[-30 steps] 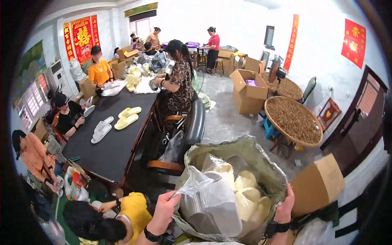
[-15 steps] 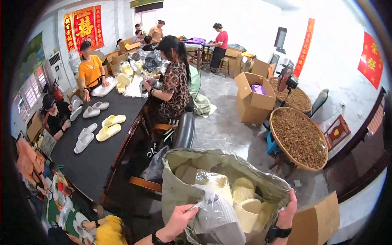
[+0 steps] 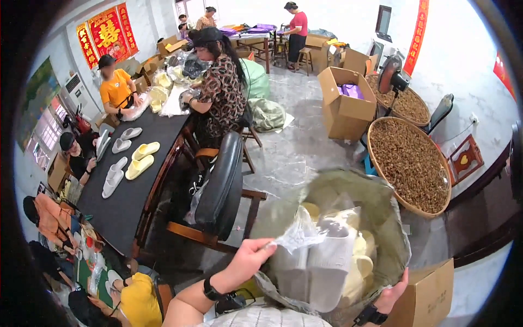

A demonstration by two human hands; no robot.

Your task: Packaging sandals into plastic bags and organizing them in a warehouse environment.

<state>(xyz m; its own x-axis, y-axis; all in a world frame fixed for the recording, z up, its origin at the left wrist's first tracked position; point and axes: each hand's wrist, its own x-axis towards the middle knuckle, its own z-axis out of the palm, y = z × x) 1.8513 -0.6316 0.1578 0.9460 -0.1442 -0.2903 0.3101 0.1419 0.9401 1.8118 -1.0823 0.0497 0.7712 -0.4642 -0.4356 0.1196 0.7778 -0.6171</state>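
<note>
Between the thumb and fingers of my left hand (image 3: 249,265) is the gathered end of a clear plastic bag (image 3: 303,233). That bag wraps a pair of grey slippers (image 3: 329,261), toes downward, at the mouth of a large olive-green woven sack (image 3: 400,218). My right hand (image 3: 393,294) grips the sack's near right rim, its fingers partly hidden by the fabric. Pale yellow slippers (image 3: 359,267), some in clear plastic, lie deeper inside, partly covered by the grey pair.
A cardboard box (image 3: 422,291) stands right of the sack, and a black armchair (image 3: 220,191) left. Ahead are another carton (image 3: 348,106) and a round basket of brown pieces (image 3: 408,169). People work around a dark table (image 3: 128,212) bearing slippers.
My left hand has risen slightly, drawing the bag's end up and left. The grey slippers stand higher and more upright in the sack. My right hand stays on the rim; the whole view has shifted.
</note>
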